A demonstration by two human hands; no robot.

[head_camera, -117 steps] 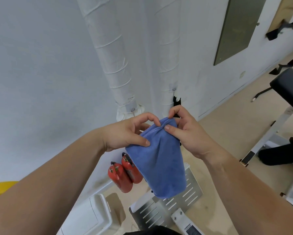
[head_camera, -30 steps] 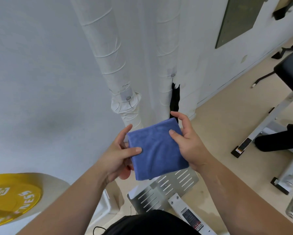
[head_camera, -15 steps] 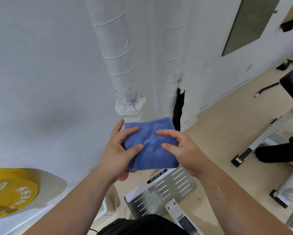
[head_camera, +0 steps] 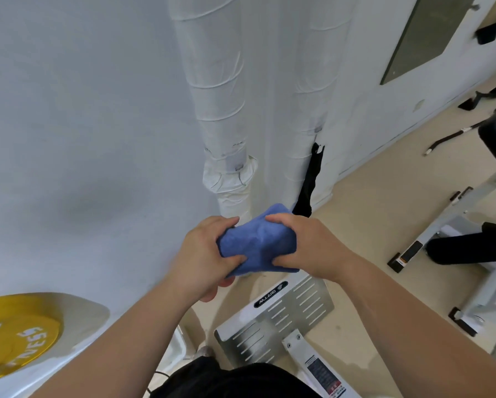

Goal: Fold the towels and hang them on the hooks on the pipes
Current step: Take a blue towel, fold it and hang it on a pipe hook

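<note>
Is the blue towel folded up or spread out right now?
Folded: the blue towel is a small thick bundle gripped between both hands.

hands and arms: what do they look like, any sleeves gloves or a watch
Two bare hands, left hand and right hand, on forearms bare to the frame edge: no sleeves, gloves, watch or rings visible. Black clothing shows at the bottom edge.

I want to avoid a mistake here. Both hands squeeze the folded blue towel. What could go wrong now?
1. The towel is a thick bundle gripped by the left hand and the right hand; if one lets go, the folds may spring open.
2. If it slips, it would likely land on the metal plate or the floor below.
3. A black cloth already hangs by the right pipe, so that place may be taken.
</note>
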